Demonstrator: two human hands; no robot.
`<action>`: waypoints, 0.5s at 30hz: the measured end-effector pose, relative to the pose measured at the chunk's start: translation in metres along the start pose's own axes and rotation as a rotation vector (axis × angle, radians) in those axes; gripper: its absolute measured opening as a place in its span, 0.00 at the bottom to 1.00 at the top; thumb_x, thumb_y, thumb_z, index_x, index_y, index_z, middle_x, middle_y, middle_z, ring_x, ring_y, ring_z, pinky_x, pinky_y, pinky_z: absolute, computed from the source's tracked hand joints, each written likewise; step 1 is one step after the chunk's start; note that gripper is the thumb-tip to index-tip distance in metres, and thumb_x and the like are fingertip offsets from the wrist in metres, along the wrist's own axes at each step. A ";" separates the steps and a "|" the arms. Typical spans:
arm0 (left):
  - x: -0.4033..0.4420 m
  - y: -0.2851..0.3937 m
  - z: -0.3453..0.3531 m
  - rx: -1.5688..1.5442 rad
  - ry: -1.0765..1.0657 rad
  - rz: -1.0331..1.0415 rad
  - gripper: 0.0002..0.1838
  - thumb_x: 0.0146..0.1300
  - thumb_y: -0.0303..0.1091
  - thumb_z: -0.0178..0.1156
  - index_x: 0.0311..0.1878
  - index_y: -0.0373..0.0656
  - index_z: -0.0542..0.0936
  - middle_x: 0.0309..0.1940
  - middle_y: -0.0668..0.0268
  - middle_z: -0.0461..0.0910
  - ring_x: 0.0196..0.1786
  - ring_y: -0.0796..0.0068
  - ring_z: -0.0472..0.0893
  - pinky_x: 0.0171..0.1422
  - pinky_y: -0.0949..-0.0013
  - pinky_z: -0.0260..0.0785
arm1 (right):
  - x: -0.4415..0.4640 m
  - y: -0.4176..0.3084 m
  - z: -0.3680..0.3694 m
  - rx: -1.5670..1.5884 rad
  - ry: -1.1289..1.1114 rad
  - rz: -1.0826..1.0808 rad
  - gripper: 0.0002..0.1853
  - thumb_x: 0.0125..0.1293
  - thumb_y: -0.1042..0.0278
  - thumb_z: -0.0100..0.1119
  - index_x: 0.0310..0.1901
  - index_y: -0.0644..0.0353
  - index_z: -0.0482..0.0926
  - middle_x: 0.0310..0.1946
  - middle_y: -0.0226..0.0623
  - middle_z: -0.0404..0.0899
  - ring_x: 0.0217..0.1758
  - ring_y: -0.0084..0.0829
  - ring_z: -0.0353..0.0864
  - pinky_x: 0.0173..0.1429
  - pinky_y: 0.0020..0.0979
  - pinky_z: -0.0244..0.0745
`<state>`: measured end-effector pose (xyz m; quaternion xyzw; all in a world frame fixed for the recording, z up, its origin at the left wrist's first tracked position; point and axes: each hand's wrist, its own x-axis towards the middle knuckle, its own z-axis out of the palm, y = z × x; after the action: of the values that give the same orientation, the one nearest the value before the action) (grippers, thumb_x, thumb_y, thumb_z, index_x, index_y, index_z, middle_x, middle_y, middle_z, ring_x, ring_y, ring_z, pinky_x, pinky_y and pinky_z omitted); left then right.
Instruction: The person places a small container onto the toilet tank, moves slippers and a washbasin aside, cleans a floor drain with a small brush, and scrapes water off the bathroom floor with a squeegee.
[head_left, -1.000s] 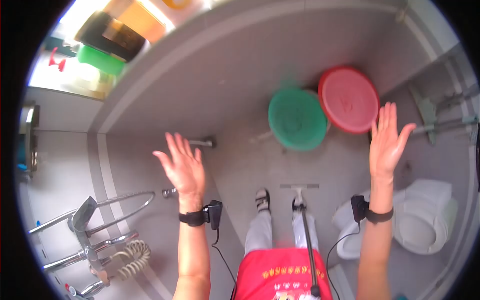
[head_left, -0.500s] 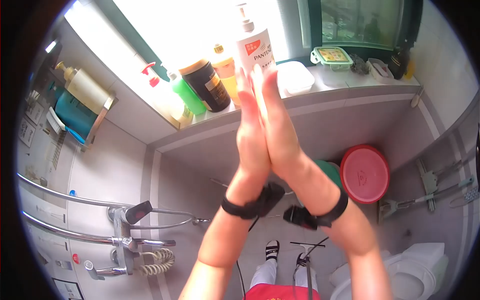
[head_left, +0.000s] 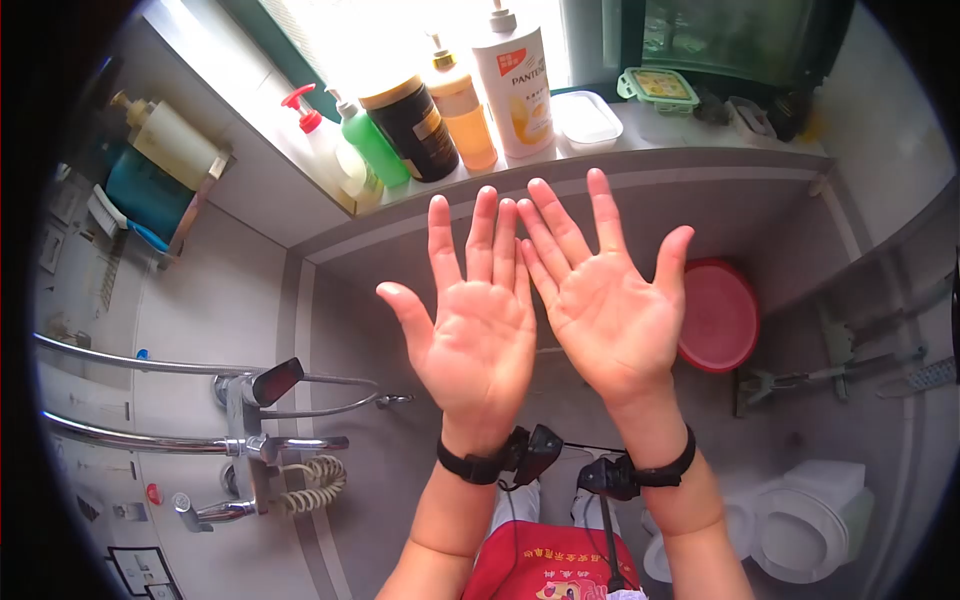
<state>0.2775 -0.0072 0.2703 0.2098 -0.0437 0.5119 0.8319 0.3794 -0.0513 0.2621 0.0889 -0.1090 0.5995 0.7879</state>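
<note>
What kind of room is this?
It looks like a bathroom. There's a white toilet at the lower right, a metal tap with a coiled hose on the left wall, and a big pump bottle standing on the ledge.

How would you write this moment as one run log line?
left grip: open, empty, palm facing camera | right grip: open, empty, palm facing camera | bottles: on ledge | red basin: seen past right grip

L hand (head_left: 475, 345), R hand (head_left: 618, 320), palms twd cam
</note>
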 end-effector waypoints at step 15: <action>-0.083 -0.001 0.087 1.650 -0.454 0.233 0.28 0.71 0.56 0.40 0.40 0.42 0.81 0.50 0.63 0.77 0.62 0.57 0.63 0.71 0.52 0.46 | -0.079 -0.048 0.111 -0.545 -0.050 0.042 0.46 0.63 0.22 0.32 0.76 0.40 0.41 0.74 0.49 0.46 0.77 0.41 0.46 0.73 0.52 0.48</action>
<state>0.2513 -0.1112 0.3250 0.8382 0.1556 0.4077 0.3270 0.3984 -0.1671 0.3467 -0.1138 -0.2877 0.5618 0.7672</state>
